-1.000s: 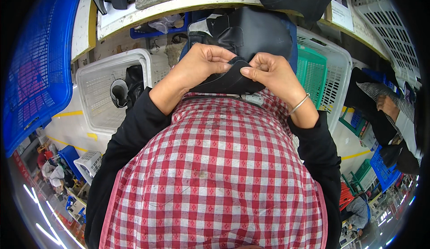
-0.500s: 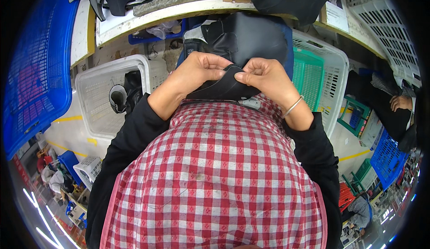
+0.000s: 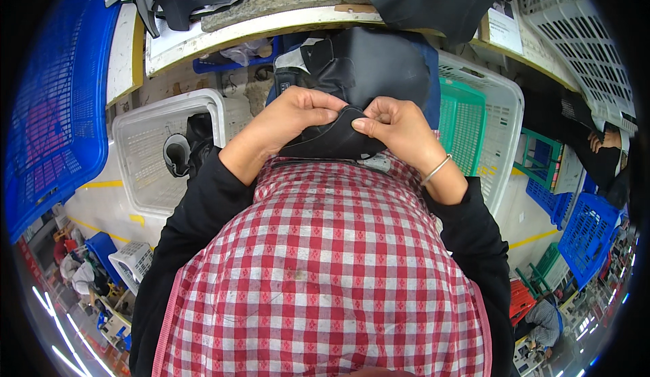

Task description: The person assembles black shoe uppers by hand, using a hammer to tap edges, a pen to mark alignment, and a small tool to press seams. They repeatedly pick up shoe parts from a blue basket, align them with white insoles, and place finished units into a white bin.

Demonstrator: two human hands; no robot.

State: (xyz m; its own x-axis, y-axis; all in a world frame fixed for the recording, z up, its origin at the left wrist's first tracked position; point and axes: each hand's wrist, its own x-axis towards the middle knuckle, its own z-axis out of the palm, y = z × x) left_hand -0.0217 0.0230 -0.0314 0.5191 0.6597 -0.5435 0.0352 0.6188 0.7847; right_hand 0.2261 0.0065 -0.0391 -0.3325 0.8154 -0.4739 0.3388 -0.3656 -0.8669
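Across my lap lies a black leather piece (image 3: 386, 65), which looks like a boot upper with a pale lining showing at its left end. My left hand (image 3: 298, 114) pinches its raised near edge between thumb and fingers. Close beside it, my right hand (image 3: 396, 128), with a bangle at the wrist, pinches the same edge. Between the two hands the edge bends up into a small curve. A line of stitching runs along the flap below my fingers. Whether anything small is held at the fingertips cannot be made out.
A white basket (image 3: 125, 153) with a dark boot-like piece stands at left, and a blue crate (image 3: 61, 99) beyond it. On the right a green basket (image 3: 467, 126) sits inside a white one. Ahead, a worktable (image 3: 271, 23) carries black leather pieces. Another person's hand (image 3: 604, 138) shows far right.
Both hands keep their pinch on the leather edge and have shifted slightly nearer to me. The flap between them stands a little differently, showing more of its face.
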